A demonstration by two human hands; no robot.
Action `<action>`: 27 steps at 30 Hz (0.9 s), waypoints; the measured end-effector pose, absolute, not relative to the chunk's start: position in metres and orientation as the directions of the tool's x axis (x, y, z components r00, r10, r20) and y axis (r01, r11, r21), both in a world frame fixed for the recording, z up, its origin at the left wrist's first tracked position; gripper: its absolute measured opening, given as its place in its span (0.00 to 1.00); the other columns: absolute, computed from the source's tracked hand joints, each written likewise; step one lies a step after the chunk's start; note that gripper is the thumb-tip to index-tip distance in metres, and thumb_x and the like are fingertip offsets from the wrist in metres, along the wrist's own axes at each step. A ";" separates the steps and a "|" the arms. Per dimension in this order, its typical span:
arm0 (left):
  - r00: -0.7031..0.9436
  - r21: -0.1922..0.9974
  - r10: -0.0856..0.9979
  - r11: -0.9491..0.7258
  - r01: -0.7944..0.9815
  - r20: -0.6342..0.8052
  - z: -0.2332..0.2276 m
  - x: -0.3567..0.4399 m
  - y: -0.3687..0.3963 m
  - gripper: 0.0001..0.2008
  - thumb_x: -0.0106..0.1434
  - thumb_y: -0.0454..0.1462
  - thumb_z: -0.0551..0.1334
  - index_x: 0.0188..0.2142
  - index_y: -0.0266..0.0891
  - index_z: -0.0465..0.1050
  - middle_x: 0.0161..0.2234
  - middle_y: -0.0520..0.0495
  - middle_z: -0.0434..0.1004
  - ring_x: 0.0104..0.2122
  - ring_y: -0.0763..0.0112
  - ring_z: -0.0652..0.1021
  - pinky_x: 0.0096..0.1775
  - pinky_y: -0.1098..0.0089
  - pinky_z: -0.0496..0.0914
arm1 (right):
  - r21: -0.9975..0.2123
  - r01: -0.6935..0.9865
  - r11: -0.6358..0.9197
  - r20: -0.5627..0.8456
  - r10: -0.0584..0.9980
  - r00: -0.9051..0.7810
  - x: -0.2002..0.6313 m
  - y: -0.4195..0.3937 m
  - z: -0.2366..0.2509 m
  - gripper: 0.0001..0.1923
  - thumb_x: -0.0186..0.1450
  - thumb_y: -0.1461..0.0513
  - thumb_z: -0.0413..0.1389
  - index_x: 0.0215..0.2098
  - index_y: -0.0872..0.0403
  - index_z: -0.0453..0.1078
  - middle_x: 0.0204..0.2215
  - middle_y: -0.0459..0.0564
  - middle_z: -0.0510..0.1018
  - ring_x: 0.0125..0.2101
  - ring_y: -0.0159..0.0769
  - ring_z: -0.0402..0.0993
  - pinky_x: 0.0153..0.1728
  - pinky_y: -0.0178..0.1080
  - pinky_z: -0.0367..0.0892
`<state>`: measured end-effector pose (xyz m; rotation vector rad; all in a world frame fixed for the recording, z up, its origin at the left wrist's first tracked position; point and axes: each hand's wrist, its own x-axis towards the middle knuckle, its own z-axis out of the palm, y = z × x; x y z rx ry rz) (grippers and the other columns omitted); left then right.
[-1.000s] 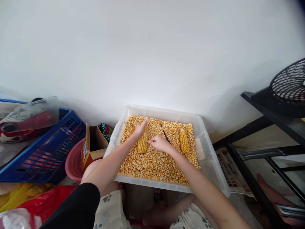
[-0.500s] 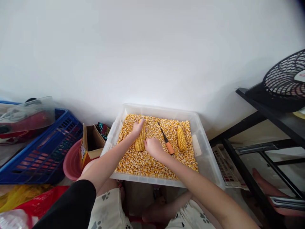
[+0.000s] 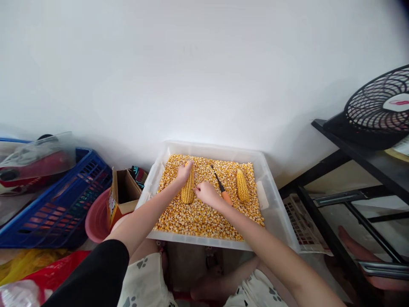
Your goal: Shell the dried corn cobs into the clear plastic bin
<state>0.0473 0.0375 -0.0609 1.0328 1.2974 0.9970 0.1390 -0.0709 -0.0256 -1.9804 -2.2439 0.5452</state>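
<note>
A clear plastic bin (image 3: pixel 281 221) holds a bed of loose yellow corn kernels (image 3: pixel 204 221). My left hand (image 3: pixel 184 174) is closed round the upper part of an ear of corn (image 3: pixel 188 194), which lies lengthwise on the kernels. Just right of that ear, my right hand (image 3: pixel 206 192) is curled with its fingertips close against the cob's side; whatever they pinch is too small to make out. Behind the right wrist lies a screwdriver-like tool with an orange handle (image 3: pixel 226 198) and a dark shaft. A second ear of corn (image 3: pixel 243 186) rests untouched to the right.
At left are a blue plastic crate (image 3: pixel 64 213), a pink basin (image 3: pixel 96 217) and an open cardboard box (image 3: pixel 123 192). On the right, a black metal frame (image 3: pixel 319 221) carries a black fan (image 3: pixel 380 106). Behind the bin rises a white wall (image 3: pixel 204 76).
The view has shifted slightly. My right hand has moved a little, and its forearm now covers the lower end of the orange handle. The left hand keeps its hold on the ear.
</note>
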 end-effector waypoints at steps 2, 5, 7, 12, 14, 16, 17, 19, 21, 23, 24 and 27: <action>0.027 0.969 0.969 0.246 0.012 -0.247 -0.062 0.047 0.038 0.15 0.54 0.48 0.57 0.27 0.37 0.64 0.15 0.48 0.68 0.16 0.66 0.72 0.21 0.69 0.66 | -0.316 0.946 0.075 -0.143 0.982 -0.126 0.140 -0.069 -0.026 0.17 0.65 0.61 0.45 0.34 0.58 0.75 0.31 0.58 0.78 0.31 0.36 0.73 0.29 0.34 0.58; 0.022 0.970 0.970 0.242 0.020 -0.242 -0.062 0.048 0.036 0.15 0.54 0.48 0.57 0.26 0.37 0.64 0.15 0.49 0.67 0.16 0.67 0.71 0.20 0.70 0.65 | -0.344 0.936 0.070 -0.163 0.978 -0.133 0.141 -0.064 -0.027 0.17 0.64 0.60 0.46 0.33 0.59 0.75 0.30 0.58 0.78 0.29 0.35 0.73 0.28 0.33 0.57; 0.016 0.972 0.972 0.234 0.023 -0.235 -0.061 0.050 0.034 0.15 0.53 0.48 0.57 0.27 0.38 0.64 0.15 0.50 0.67 0.16 0.68 0.71 0.19 0.71 0.65 | -0.397 0.915 0.079 -0.219 0.959 -0.178 0.141 -0.060 -0.028 0.15 0.63 0.60 0.47 0.30 0.58 0.75 0.28 0.56 0.78 0.27 0.33 0.72 0.26 0.32 0.56; 0.040 0.972 0.972 0.228 0.051 -0.230 -0.053 0.049 0.029 0.14 0.54 0.47 0.57 0.27 0.37 0.64 0.17 0.50 0.67 0.18 0.68 0.72 0.22 0.71 0.65 | -0.443 0.892 0.088 -0.191 0.963 -0.190 0.143 -0.051 -0.032 0.15 0.62 0.61 0.48 0.27 0.58 0.74 0.26 0.55 0.77 0.25 0.32 0.69 0.25 0.33 0.54; 0.016 0.979 0.984 0.174 0.110 -0.177 -0.051 0.048 0.029 0.14 0.54 0.46 0.57 0.26 0.37 0.64 0.18 0.50 0.67 0.20 0.68 0.72 0.24 0.70 0.65 | -0.491 0.864 0.114 -0.212 0.946 -0.245 0.148 -0.048 -0.035 0.16 0.62 0.60 0.48 0.24 0.58 0.73 0.22 0.52 0.76 0.22 0.29 0.66 0.24 0.32 0.52; -0.005 0.976 0.995 0.098 0.194 -0.099 -0.050 0.047 0.029 0.14 0.54 0.46 0.56 0.24 0.36 0.65 0.19 0.50 0.67 0.23 0.68 0.72 0.27 0.71 0.64 | -0.535 0.834 0.135 -0.231 0.926 -0.298 0.155 -0.046 -0.038 0.16 0.61 0.59 0.49 0.21 0.58 0.71 0.19 0.48 0.73 0.19 0.27 0.62 0.23 0.31 0.51; -0.010 0.970 0.998 0.067 0.233 -0.066 -0.051 0.047 0.030 0.14 0.54 0.46 0.56 0.24 0.36 0.65 0.19 0.50 0.67 0.25 0.67 0.72 0.28 0.71 0.64 | -0.556 0.820 0.139 -0.240 0.917 -0.318 0.158 -0.044 -0.040 0.16 0.61 0.59 0.49 0.20 0.58 0.71 0.17 0.47 0.71 0.18 0.26 0.61 0.22 0.31 0.51; -0.002 0.955 1.000 0.023 0.297 -0.024 -0.051 0.047 0.030 0.15 0.54 0.47 0.56 0.25 0.36 0.66 0.20 0.50 0.68 0.27 0.67 0.72 0.30 0.71 0.64 | -0.596 0.791 0.138 -0.258 0.900 -0.351 0.165 -0.042 -0.042 0.17 0.61 0.57 0.50 0.19 0.58 0.69 0.15 0.44 0.68 0.17 0.25 0.58 0.21 0.31 0.49; 0.027 0.933 0.999 -0.026 0.358 0.018 -0.052 0.050 0.029 0.17 0.54 0.48 0.55 0.26 0.35 0.68 0.22 0.49 0.69 0.29 0.66 0.72 0.33 0.70 0.64 | -0.622 0.770 0.143 -0.269 0.884 -0.382 0.170 -0.041 -0.042 0.18 0.60 0.56 0.50 0.19 0.59 0.69 0.13 0.42 0.66 0.16 0.24 0.56 0.20 0.31 0.48; 0.092 0.905 0.994 -0.095 0.414 0.062 -0.052 0.054 0.027 0.18 0.55 0.49 0.54 0.27 0.35 0.69 0.24 0.48 0.71 0.30 0.66 0.72 0.35 0.69 0.64 | -0.636 0.753 0.171 -0.266 0.867 -0.421 0.175 -0.039 -0.040 0.18 0.59 0.55 0.51 0.18 0.59 0.68 0.12 0.41 0.64 0.16 0.24 0.54 0.20 0.31 0.48; 0.128 0.891 0.989 -0.129 0.436 0.081 -0.051 0.056 0.025 0.19 0.55 0.50 0.54 0.28 0.34 0.70 0.25 0.47 0.72 0.31 0.65 0.73 0.36 0.69 0.64 | -0.645 0.742 0.184 -0.265 0.856 -0.443 0.177 -0.039 -0.039 0.17 0.58 0.56 0.51 0.18 0.59 0.68 0.12 0.41 0.64 0.16 0.24 0.54 0.20 0.31 0.48; 0.207 0.860 0.974 -0.186 0.474 0.097 -0.050 0.063 0.020 0.21 0.55 0.51 0.54 0.33 0.34 0.72 0.29 0.44 0.75 0.36 0.63 0.73 0.40 0.68 0.64 | -0.691 0.697 0.192 -0.278 0.819 -0.502 0.182 -0.037 -0.035 0.15 0.57 0.57 0.53 0.18 0.59 0.69 0.14 0.42 0.67 0.17 0.25 0.56 0.21 0.31 0.50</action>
